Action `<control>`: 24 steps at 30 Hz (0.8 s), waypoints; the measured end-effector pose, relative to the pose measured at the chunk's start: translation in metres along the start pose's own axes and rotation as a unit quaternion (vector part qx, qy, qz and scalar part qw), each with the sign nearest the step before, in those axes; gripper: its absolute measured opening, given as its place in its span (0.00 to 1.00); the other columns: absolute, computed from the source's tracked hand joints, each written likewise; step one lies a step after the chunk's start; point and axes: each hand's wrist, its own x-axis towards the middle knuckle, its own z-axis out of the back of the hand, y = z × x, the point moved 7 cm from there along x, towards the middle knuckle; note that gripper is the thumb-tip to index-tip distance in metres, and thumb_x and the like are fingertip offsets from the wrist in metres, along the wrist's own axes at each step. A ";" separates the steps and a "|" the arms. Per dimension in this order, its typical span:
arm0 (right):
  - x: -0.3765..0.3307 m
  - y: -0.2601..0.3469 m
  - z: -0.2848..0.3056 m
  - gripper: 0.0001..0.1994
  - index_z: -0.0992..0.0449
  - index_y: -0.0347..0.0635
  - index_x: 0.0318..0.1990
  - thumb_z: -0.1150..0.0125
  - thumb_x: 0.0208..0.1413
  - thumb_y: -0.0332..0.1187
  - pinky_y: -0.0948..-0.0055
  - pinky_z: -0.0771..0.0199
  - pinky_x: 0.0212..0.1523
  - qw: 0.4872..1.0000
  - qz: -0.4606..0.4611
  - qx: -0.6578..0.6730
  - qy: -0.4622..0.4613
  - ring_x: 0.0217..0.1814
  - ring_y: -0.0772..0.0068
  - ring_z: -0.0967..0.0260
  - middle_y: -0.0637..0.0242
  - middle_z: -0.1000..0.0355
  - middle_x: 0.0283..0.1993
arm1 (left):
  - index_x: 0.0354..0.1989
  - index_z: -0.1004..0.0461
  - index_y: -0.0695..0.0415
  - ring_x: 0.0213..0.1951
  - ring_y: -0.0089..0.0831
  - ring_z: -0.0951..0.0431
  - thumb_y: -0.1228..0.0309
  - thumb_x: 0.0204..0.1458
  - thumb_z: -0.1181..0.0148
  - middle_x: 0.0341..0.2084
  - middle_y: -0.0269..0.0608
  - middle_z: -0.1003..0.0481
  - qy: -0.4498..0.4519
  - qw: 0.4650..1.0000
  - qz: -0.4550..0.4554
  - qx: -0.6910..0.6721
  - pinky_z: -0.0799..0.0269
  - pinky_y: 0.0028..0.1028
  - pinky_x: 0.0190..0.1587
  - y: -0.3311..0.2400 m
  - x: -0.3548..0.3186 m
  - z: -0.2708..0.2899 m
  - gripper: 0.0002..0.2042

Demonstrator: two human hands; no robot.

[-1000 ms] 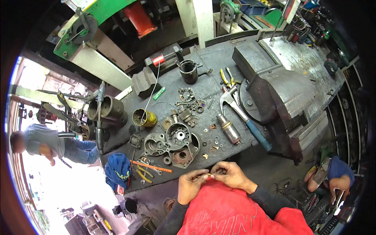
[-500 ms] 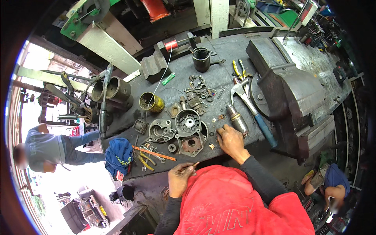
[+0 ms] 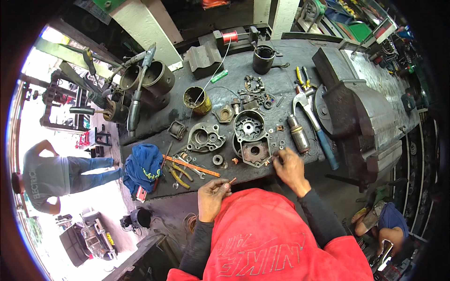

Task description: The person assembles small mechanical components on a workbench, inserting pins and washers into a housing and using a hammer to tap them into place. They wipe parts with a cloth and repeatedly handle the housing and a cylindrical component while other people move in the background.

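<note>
Low in front of the bench, my left hand point(image 3: 213, 197) is closed, pinching a small copper-coloured piece point(image 3: 233, 180) between thumb and fingertips. My right hand point(image 3: 289, 169) hovers over the bench's near edge with bent fingers slightly apart; nothing shows plainly in them. Beside its fingertips lies a small copper-coloured bit point(image 3: 268, 161), next to a metal housing with a square flange point(image 3: 255, 152). Several washers and small parts point(image 3: 281, 142) lie just beyond this hand. A cylindrical metal armature point(image 3: 298, 136) rests to its right. Left of the flanged housing sits a second casting point(image 3: 205, 137).
A hammer point(image 3: 316, 124) and pliers point(image 3: 302, 77) lie beside a large vise point(image 3: 361, 103). Pliers with yellow handles point(image 3: 179, 177), wrenches and a blue cloth point(image 3: 143, 164) are at left. A yellow can point(image 3: 197, 100) stands behind. Two other people are at the far left and lower right.
The view has shifted, so the bench things appear farther right and higher. My left hand still pinches the copper-coloured piece. My right hand's fingers have come beside the small bit near the flanged housing.
</note>
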 end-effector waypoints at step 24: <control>-0.049 0.043 -0.020 0.04 0.20 0.31 0.43 0.32 0.64 0.21 0.76 0.17 0.44 0.787 -0.169 0.575 0.144 0.44 0.78 0.19 0.62 0.16 0.42 | 0.51 0.20 0.71 0.33 0.22 0.17 0.73 0.67 0.35 0.35 0.40 0.17 0.077 0.996 0.033 -0.014 0.17 0.24 0.40 -0.001 0.003 -0.064 0.12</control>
